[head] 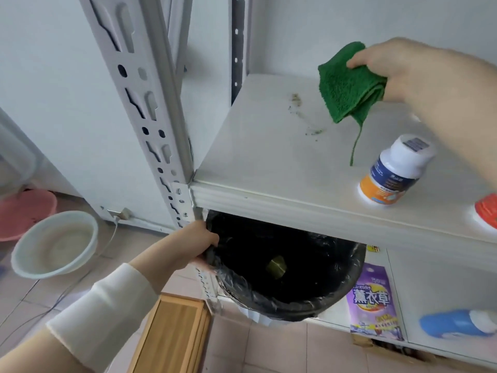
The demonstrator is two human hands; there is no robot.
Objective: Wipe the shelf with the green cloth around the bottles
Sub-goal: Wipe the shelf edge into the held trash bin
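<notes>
Cloth [347,88], green and folded, is hanging above the far part of the shelf [269,146], pinched at its right edge by the right hand [398,68]; thumb and fingers are closing on the folds, and a loose thread is dangling from its lower corner toward the board. It is not touching the shelf, as far as can be told.

Left of the cloth, crumbs [295,99] are lying near the far wall, with a second small patch [313,131] nearer, both on bare white board. From there to the left post [150,109] and to the near edge the shelf is lying open, giving wide room.

Right of that stretch a white bottle [390,170] with an orange and blue label is standing near the near edge, just right of the thread's end. A red-topped bottle [486,211] is showing at the right border, cut off by the frame.

Under the near edge, the left hand [199,243] is gripping the left rim of a bin [295,302] lined with a black bag, fingers curled over the rim. The bin's far rim is tucking beneath the shelf lip.

On the lower shelf right of the bin, a purple pouch [373,300] is standing and a blue bottle [454,325] is lying on its side. On the floor at left a white basin [53,243] is sitting near a pink one [24,211]
</notes>
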